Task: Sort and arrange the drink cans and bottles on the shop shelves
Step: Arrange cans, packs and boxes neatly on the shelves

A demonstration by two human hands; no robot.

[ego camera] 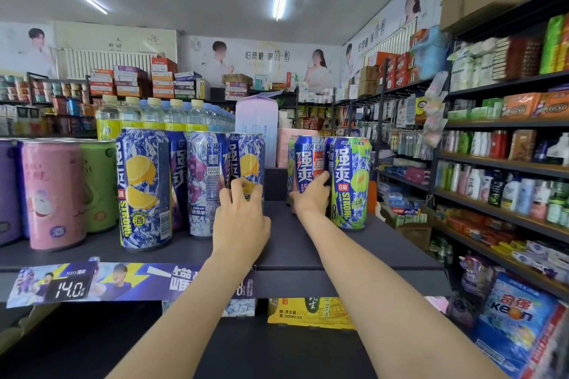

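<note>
Tall blue RIO cans stand on the dark top shelf (308,243). My left hand (241,218) grips a lemon-print can (249,160) in the left group, beside a grape-print can (204,184) and a front lemon can (143,188). My right hand (311,197) grips a blue and red can (309,160) in the right group. A green lime can (351,181) stands upright just right of that hand. Between the two groups the shelf is bare.
Pink (52,194), green (98,184) and purple cans stand at the far left. Water bottles (154,117) line up behind the cans. A price strip (70,281) runs along the shelf front. A stocked aisle rack (508,163) stands at the right.
</note>
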